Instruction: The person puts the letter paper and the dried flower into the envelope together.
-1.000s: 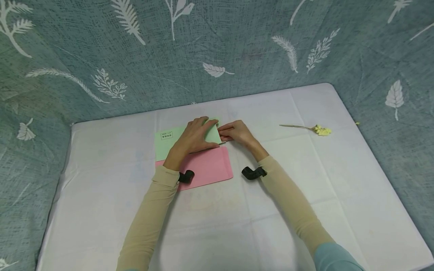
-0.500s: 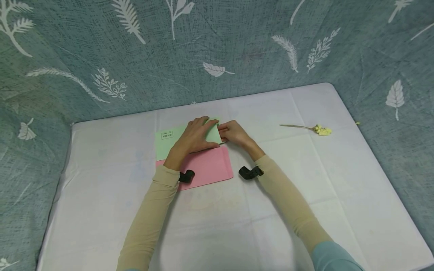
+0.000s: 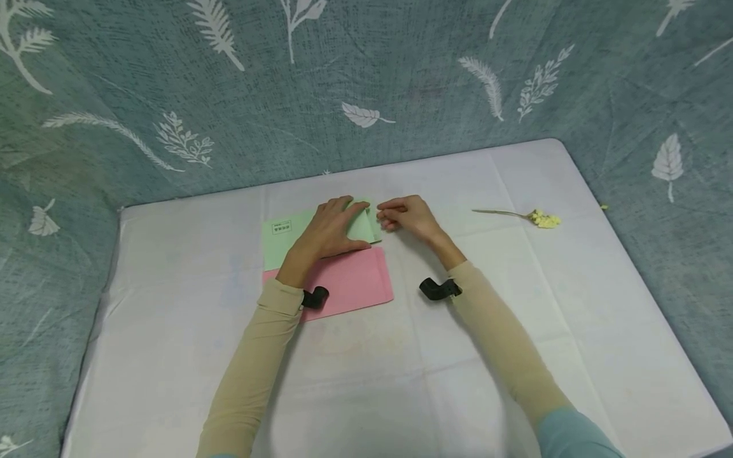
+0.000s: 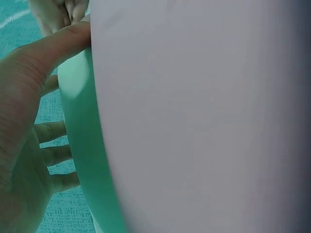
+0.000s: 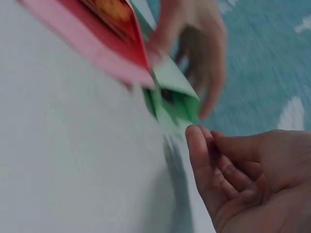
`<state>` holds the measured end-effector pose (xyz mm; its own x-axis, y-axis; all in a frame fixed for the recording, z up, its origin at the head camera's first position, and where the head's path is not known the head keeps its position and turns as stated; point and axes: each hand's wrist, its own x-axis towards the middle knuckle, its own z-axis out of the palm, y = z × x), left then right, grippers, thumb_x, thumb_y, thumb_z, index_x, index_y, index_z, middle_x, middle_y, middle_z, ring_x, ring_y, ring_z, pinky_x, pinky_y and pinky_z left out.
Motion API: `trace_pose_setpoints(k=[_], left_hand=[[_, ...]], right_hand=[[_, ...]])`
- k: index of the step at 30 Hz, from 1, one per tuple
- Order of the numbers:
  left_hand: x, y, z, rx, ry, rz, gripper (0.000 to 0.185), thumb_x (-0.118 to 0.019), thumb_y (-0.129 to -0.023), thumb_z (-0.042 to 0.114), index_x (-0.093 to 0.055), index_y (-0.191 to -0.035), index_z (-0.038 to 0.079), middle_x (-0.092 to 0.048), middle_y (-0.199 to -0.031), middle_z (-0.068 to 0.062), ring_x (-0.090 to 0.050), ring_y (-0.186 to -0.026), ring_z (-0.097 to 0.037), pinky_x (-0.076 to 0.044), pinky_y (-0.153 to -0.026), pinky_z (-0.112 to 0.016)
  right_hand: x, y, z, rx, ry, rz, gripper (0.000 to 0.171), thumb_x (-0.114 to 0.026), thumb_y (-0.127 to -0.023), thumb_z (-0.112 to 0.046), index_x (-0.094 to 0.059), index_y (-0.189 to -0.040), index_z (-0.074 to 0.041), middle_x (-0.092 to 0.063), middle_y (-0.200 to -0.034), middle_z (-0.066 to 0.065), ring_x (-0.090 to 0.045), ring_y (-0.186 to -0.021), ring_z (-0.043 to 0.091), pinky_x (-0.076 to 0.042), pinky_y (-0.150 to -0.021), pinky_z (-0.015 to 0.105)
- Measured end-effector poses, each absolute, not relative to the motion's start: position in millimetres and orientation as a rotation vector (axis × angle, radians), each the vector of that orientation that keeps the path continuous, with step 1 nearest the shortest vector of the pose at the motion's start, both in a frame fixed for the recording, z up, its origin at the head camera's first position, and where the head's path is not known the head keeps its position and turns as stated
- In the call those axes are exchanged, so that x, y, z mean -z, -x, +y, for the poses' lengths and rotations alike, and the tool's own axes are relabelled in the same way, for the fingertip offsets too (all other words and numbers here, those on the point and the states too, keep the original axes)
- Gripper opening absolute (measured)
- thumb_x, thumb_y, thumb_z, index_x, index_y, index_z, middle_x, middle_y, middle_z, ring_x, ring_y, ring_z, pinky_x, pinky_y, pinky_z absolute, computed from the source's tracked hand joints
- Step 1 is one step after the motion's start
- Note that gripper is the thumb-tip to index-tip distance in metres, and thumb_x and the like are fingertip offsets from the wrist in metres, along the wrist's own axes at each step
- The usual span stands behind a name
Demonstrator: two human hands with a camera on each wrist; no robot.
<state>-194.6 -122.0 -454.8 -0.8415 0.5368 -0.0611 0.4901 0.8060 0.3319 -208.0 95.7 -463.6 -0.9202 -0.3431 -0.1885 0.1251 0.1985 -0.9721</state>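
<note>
A green envelope (image 3: pixel 280 245) with a small printed box lies toward the back of the table. Across its right end, my left hand (image 3: pixel 329 229) grips it, thumb at the near edge and fingers at the far edge. The envelope's mouth gapes in the right wrist view, with a dark bit (image 5: pixel 167 96) inside. Just right of this mouth is my right hand (image 3: pixel 412 216), fingers loosely curled, thumb near the fingertips, nothing visible between them. A pink envelope (image 3: pixel 355 280) lies on the near side, partly under my left forearm; its opening shows an orange-yellow flower (image 5: pixel 114 10).
A dried yellow flower (image 3: pixel 541 219) on a thin stem lies on the white-covered table (image 3: pixel 458 381), to the right. A blue-green leaf-patterned cloth (image 3: pixel 401 76) hangs behind the table and at both sides. Each wrist carries a black camera mount (image 3: pixel 439 289).
My right hand first moved in at the green envelope's mouth, then drew back to the right, clear of it. The left hand kept its grip in place.
</note>
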Motion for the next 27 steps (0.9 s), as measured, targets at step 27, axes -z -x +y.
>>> trace_pose_setpoints(k=[27], left_hand=[[457,196,-123,-0.506,-0.822,2.824,0.082,-0.077,-0.080,0.049,-0.043,-0.148,0.016,-0.037,-0.147,-0.021,-0.036,-0.135,-0.039,-0.026,-0.110,-0.056]], right_hand=[[454,180,289,1.696,-0.026,2.979,0.023,-0.066,-0.093,-0.009,-0.071,-0.110,0.006,-0.072,-0.104,0.016,-0.060,-0.083,-0.008,-0.050,-0.071,0.012]])
